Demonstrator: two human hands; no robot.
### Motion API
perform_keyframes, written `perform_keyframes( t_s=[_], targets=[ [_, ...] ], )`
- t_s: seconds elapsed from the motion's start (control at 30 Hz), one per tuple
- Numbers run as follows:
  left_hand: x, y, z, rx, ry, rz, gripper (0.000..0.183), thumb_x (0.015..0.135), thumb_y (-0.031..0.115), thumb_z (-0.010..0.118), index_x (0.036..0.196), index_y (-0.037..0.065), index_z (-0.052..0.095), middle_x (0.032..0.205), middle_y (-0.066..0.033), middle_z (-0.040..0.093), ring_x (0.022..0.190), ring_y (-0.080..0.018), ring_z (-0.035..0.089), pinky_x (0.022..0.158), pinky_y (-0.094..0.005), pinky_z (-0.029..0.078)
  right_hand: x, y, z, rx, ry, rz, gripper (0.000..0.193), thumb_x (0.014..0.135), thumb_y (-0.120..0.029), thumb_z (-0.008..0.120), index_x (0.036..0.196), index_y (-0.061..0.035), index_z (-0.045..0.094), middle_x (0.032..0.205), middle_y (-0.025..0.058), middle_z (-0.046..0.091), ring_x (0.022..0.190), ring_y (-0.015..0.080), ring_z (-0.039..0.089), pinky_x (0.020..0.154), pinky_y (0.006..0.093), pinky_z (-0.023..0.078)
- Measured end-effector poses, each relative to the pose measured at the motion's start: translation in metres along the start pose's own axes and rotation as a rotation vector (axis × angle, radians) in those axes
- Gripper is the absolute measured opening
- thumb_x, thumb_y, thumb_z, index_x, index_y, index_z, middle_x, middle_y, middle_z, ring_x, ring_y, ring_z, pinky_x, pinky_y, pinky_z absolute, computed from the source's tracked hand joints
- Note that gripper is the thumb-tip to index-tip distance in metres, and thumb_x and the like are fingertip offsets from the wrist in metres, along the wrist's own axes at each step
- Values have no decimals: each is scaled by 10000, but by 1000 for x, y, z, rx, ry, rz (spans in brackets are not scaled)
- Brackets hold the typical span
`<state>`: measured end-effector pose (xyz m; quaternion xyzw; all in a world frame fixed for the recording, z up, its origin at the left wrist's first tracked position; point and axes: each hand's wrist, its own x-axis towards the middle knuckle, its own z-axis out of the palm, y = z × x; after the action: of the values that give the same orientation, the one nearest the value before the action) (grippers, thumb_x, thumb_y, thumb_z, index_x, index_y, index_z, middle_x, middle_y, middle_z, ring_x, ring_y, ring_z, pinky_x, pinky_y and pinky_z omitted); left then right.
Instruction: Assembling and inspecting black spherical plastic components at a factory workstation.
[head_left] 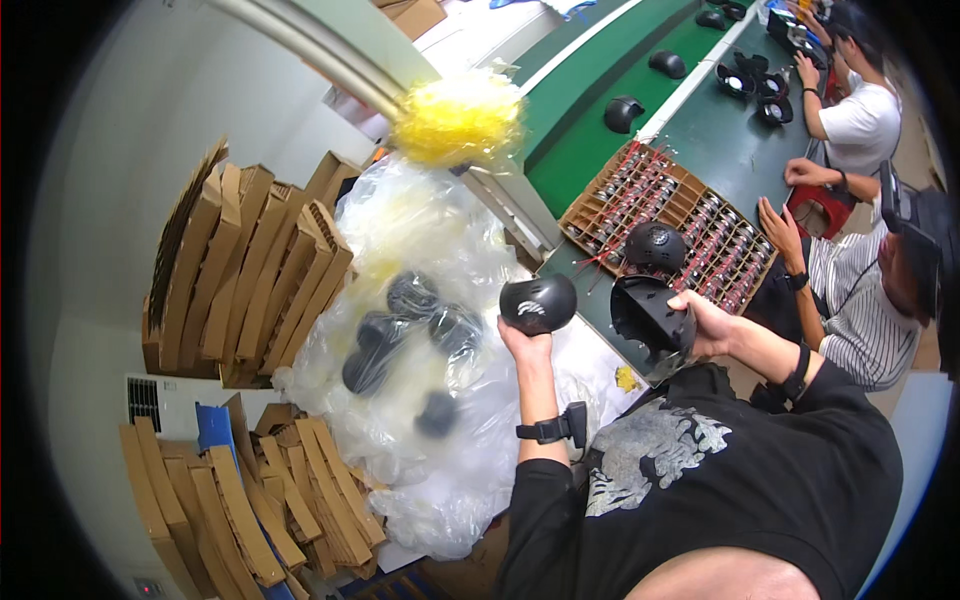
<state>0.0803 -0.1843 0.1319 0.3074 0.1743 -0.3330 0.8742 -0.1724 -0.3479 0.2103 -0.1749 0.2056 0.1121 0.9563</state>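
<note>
Near the tray (683, 206), the left grip (527, 344) clasps 1 shell (542, 303) and the right grip (710, 325) 1 housing (640, 308), while at least 4 plastic-covered shells (455, 330) left of the tray appear not yet unwrapped.

The round black shell (539, 304) by the surface's near-left corner looks like hard plastic, smooth with a soft gloss. The hollow black shell (638, 312) at the near edge appears to be similar plastic, shiny along its curves. The green surface (708, 150) is smooth with a faint sheen. On it, the tray (682, 203) looks like matt brown cardboard, its packed parts (708, 234) glinting like metal. Clear plastic film (430, 485) is crinkled and glossy; the cardboard stacks (235, 275) are matt, rough-edged; the black T-shirt (770, 475) is matt cloth.
</note>
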Motion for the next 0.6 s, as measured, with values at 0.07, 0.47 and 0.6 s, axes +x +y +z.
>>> perform_keyframes(
  t_s=[0.07, 0.47, 0.6],
  targets=[
    [20, -15, -12, 40, -38, -84, 432, 923, 346, 301, 1100, 92, 603, 1115, -110, 619, 1064, -316, 572, 959, -573, 400, -7, 3, 0, -66, 133, -177, 471, 849, -336, 484, 1212, -37, 511, 1133, 112, 604, 1014, 233, 592, 927, 420, 439],
    [45, -129, -81, 576, -44, -547, 471, 967, 330, 400, 1234, -56, 445, 1245, -227, 506, 1190, -333, 473, 1014, -473, 371, -7, -25, -27, 133, 267, -378, 565, 915, -579, 283, 1104, -132, 573, 984, 37, 646, 797, 162, 607, 622, 286, 486],
    [26, -104, -72, 1898, 26, 528, 577, 873, 328, 576, 1275, -53, 415, 1218, -257, 499, 1155, -290, 482, 965, -371, 389, 6, -22, -12, 111, 245, -297, 498, 912, -546, 335, 1072, -153, 594, 945, 14, 656, 795, 141, 611, 612, 277, 482]
  ],
)
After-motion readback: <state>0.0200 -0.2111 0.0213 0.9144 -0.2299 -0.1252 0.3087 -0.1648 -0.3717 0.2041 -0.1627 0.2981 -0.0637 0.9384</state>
